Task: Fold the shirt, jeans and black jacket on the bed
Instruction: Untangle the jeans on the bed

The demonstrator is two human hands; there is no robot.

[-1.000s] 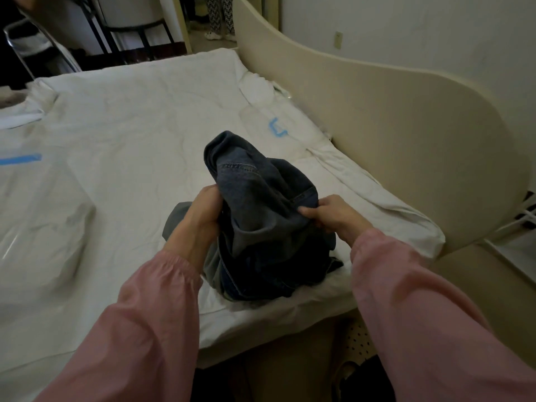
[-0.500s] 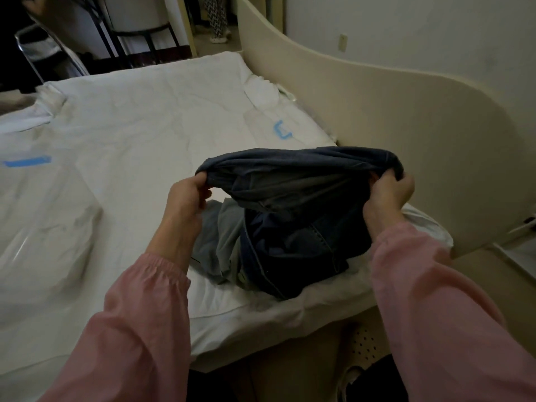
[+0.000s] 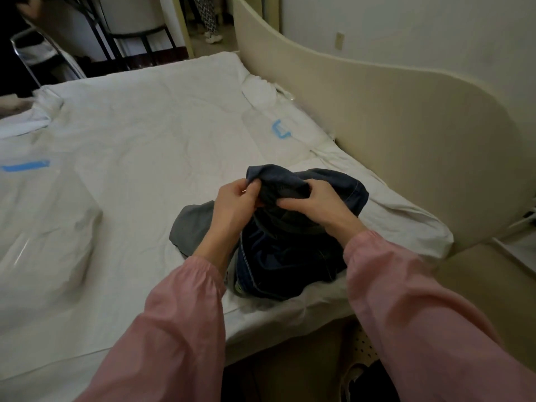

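Dark blue jeans (image 3: 293, 256) lie bunched in a heap near the bed's front right corner. My left hand (image 3: 235, 201) and my right hand (image 3: 316, 201) both grip a fold of the denim at the top of the heap, close together, lifting it a little. A grey garment (image 3: 191, 227) pokes out from under the jeans on the left, partly hidden by my left wrist. I cannot pick out a black jacket in this view.
The white bed sheet (image 3: 145, 146) spreads to the left and back, with blue tape marks (image 3: 26, 166) (image 3: 279, 131). A cream curved headboard (image 3: 406, 126) rises along the right. Clear plastic (image 3: 49, 227) lies at left. Chairs (image 3: 43, 53) stand beyond the far edge.
My hands had the jeans stretched wide apart; they have come together at the middle, gathering the denim into a bunch above the heap.
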